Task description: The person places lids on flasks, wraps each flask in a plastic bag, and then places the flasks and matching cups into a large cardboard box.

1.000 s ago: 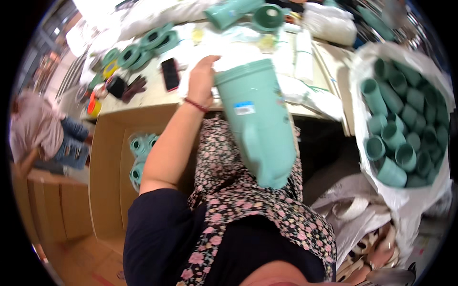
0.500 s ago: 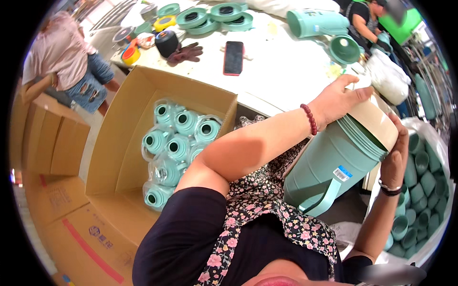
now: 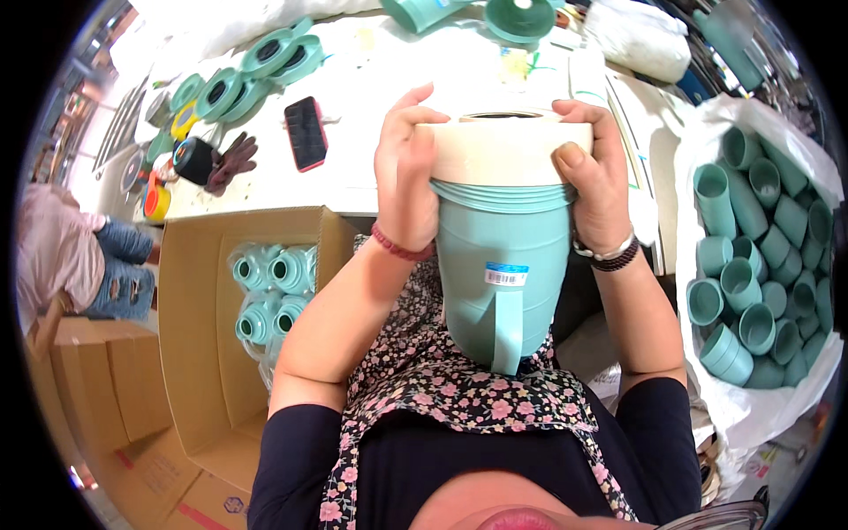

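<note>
A large teal jug (image 3: pixel 468 238) with a side handle (image 3: pixel 507 331) and a small label stands nearly upright in front of my body, its handle side toward me. On its ribbed neck sits a wide cream collar (image 3: pixel 503 155), with a round opening partly showing on top. My left hand (image 3: pixel 408 177) wraps the collar's left side, fingers reaching over its edge. From the right, my right hand (image 3: pixel 601 172) grips the collar, thumb pressed on its front and fingers over the top. The jug's base rests near my flowered apron (image 3: pixel 495 402); what supports it is hidden.
To my left, an open carton (image 3: pixel 199 353) holds several plastic-wrapped teal bottle-like parts (image 3: pixel 256 322). At my right, a white sack (image 3: pixel 707 389) is full of teal cups (image 3: pixel 740 283). The table (image 3: pixel 389 79) bears a phone (image 3: pixel 306 134), a glove (image 3: pixel 231 163) and teal rings (image 3: pixel 221 93).
The jug has swung from a tilt at the right to nearly upright in front of me. The collar, tilted before, now sits level. My left hand has moved to the collar's left side.
</note>
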Demonstrator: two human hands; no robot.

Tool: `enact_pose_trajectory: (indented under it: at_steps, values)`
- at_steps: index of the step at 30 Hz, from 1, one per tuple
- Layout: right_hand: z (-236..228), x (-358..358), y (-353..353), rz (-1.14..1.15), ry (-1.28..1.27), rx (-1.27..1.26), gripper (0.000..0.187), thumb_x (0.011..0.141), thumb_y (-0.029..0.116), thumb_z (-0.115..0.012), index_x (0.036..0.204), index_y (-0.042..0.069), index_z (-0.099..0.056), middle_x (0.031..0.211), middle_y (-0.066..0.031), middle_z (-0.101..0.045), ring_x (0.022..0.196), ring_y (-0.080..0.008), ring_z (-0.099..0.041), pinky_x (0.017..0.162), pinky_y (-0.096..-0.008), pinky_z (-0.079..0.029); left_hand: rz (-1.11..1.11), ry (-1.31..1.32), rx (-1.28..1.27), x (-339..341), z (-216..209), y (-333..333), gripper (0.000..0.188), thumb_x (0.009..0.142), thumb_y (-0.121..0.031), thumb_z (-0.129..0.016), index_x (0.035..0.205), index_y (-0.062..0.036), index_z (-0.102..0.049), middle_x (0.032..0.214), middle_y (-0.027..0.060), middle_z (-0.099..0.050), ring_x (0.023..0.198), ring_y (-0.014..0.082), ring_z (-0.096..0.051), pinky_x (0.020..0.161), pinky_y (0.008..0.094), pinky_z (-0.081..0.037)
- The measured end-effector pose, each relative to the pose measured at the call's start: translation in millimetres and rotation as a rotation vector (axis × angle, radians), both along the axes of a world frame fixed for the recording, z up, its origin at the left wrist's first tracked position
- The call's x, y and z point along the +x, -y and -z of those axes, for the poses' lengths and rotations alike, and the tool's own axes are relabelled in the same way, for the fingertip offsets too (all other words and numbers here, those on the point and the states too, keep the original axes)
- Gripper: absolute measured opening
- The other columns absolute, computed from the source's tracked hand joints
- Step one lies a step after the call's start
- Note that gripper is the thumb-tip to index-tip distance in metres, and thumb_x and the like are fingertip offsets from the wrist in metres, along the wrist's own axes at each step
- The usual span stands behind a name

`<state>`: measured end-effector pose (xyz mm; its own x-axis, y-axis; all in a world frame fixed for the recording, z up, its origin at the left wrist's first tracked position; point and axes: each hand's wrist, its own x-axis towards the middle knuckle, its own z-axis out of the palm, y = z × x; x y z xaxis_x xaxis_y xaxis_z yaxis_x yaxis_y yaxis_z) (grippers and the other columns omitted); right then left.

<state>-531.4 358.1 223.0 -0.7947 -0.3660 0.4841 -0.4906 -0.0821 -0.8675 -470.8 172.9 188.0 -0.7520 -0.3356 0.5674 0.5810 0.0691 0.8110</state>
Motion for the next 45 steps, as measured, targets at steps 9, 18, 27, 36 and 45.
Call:
enact_pose_trajectory:
  at_steps: [9, 18, 27, 36, 45]
  values:
    - [-16, 3, -11, -0.087, -0.465, 0.357, 0.078, 0.05, 0.047, -0.082, 0.102, 0.0, -0.048, 0.097, -0.0162, -0.048, 0.09, -0.0308, -0.049, 0.081, -0.0375, -0.042, 0.037, 0.044, -0.346, 33, -8, 9, 0.075, 0.054, -0.034, -0.085, 0.112, -0.0026, -0.049, 0.109, 0.0138, -0.053, 0.105, 0.0265, -0.051, 0.095, 0.0375, -0.038]
    - [3, -8, 34, 0.0, -0.657, 0.369, 0.057, 0.062, 0.048, -0.074, 0.084, 0.001, -0.052, 0.075, -0.0115, -0.048, 0.072, -0.0288, -0.047, 0.067, -0.0358, -0.04, -0.056, 0.132, -0.403, 31, 14, 34, 0.053, 0.073, -0.04, -0.072, 0.104, -0.0025, -0.052, 0.103, 0.0101, -0.055, 0.094, 0.0233, -0.053, 0.083, 0.0354, -0.044]
    - [107, -4, -40, -0.139, 0.454, 0.563, 0.067, 0.093, 0.041, -0.042, 0.136, -0.007, -0.024, 0.128, -0.0224, -0.043, 0.121, -0.0283, -0.042, 0.103, -0.0362, -0.031, 0.047, 0.239, 1.016, 47, 61, 129, 0.039, 0.091, -0.042, -0.045, 0.082, -0.0077, -0.06, 0.063, 0.0052, -0.055, 0.066, 0.0216, -0.056, 0.079, 0.0381, -0.048]
    - [84, 5, 111, -0.577, 0.563, -0.192, 0.038, 0.085, 0.013, -0.06, 0.121, 0.002, -0.053, 0.125, -0.0105, -0.054, 0.114, -0.019, -0.05, 0.097, -0.0314, -0.038, -0.097, 0.114, 0.864, 108, 6, 156, 0.039, 0.096, -0.042, -0.034, 0.087, -0.0113, -0.057, 0.059, 0.0055, -0.053, 0.077, 0.0211, -0.055, 0.092, 0.0437, -0.043]
    - [186, -95, 138, 0.068, 0.542, 0.334, 0.03, 0.092, 0.029, -0.048, 0.093, 0.004, -0.065, 0.081, -0.0155, -0.064, 0.076, -0.0226, -0.061, 0.073, -0.0328, -0.046, -0.089, 0.047, 0.333, 54, 52, 72, 0.03, 0.097, -0.024, -0.039, 0.076, -0.0055, -0.049, 0.056, 0.0034, -0.051, 0.059, 0.0169, -0.052, 0.096, 0.0484, -0.037]
